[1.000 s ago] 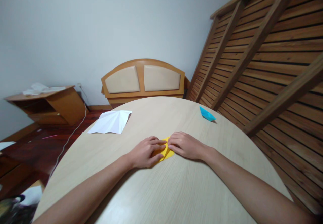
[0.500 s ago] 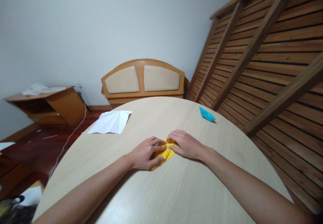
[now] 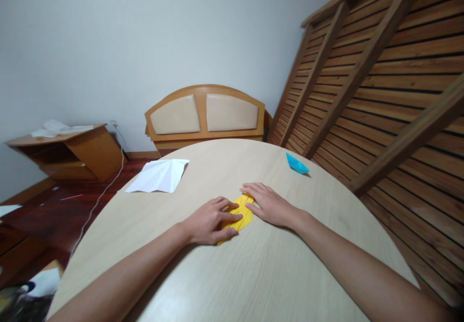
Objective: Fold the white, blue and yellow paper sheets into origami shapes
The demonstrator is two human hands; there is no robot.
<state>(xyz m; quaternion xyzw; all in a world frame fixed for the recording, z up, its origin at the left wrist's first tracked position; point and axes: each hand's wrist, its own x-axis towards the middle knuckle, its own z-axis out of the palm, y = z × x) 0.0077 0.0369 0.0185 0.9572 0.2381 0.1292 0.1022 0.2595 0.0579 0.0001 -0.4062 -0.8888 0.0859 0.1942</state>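
Note:
A folded piece of yellow paper [image 3: 246, 212] lies on the round table between my hands, with crease lines across it. My left hand [image 3: 210, 221] rests over its left part, fingers spread and pressing it against the tabletop. From the right, my right hand [image 3: 268, 205] touches the paper's upper right edge with its fingers outstretched and thumb apart. Part of the yellow paper is hidden beneath the left hand.
A creased white sheet [image 3: 157, 177] lies at the table's [image 3: 224, 283] left side. Near its far right edge is a small blue folded paper boat [image 3: 297, 164]. A headboard [image 3: 203, 111] stands behind, a slatted wooden frame [image 3: 366, 99] leans at right, and a low cabinet [image 3: 87, 155] stands left.
My right hand has shifted slightly up and right, with its thumb drawn back, uncovering more of the yellow paper. My left hand stays almost in place on the paper.

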